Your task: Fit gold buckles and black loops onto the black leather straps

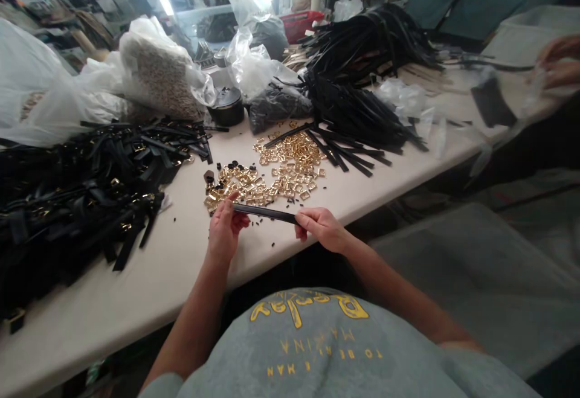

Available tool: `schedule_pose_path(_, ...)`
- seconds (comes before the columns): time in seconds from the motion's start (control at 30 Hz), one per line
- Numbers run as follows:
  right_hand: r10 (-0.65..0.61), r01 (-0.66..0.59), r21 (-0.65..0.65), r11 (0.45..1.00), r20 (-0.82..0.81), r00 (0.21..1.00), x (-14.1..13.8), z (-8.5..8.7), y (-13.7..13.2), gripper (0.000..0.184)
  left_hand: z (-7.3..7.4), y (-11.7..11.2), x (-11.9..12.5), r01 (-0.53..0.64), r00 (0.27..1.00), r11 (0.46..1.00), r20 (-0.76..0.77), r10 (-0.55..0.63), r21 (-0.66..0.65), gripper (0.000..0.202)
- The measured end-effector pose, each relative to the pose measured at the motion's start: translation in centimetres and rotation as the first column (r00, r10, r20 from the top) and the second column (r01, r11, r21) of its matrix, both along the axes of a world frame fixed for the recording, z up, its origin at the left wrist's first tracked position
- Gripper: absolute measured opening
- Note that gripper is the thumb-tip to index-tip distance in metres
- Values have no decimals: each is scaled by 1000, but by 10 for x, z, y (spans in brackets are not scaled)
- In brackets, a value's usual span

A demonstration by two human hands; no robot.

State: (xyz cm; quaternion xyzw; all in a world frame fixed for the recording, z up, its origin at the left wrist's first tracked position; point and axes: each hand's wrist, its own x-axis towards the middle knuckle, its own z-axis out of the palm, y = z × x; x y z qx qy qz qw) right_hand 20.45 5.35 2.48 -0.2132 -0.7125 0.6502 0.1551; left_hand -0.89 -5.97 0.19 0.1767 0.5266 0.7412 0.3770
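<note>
Both our hands pinch one black strap point(264, 212) level above the table point(136, 301) edge, left hand point(225, 229) and right hand point(319, 227) fingers closed on its ends, with gold buckles point(281, 171) just beyond and strap heaps point(67, 199) flanking us.

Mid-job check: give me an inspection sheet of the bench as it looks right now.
Surface: pale table, crowded.
Job's things: black strap held level by both ends; gold buckles heaped just behind it.
Clutter: strap piles at left and at the back; plastic bags; dark round tin.
Grippers: left hand and right hand pinch the strap.
Cables: nothing seen.
Surroundings: another person's hand far right; workshop blurred behind.
</note>
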Motion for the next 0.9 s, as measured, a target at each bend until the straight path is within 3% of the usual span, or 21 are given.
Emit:
schedule_pose_path(0.17,71,-71,8,997,26,997,5,-4,-2,50,10,-13,-2,-13,1000,999,-6,13,-49,42)
schedule_pose_path(0.27,46,-65,201,977,96,994,6,-1,-3,41,10,-17,0,-10,1000,998,-14,9,-69,40)
schedule_pose_path(0.33,-47,-30,445,895,161,986,3,2,-5,28,8,-17,2,-5,1000,996,-20,3,-88,41)
schedule_pose_path(0.4,-144,-8,661,750,176,974,-3,6,-10,18,6,-16,7,1,999,994,-39,-5,-106,43)
schedule_pose_path(0.43,-168,-2,726,688,161,973,-7,6,-13,20,6,-15,10,6,999,994,-53,-12,-112,45)
schedule_pose_path(0.5,-174,28,777,629,106,979,-17,6,-18,29,7,-12,17,19,997,993,-77,-28,-115,47)
schedule_pose_path(0.6,-185,115,770,627,4,983,-31,-1,-26,33,9,-8,28,49,995,992,-81,-58,-115,50)
schedule_pose_path(0.7,-223,177,758,627,-44,974,-39,-10,-31,23,9,-6,34,77,995,990,-59,-85,-115,50)
schedule_pose_path(0.9,-229,189,715,673,-42,973,-39,-14,-28,11,7,-6,38,95,995,988,30,-92,-120,50)
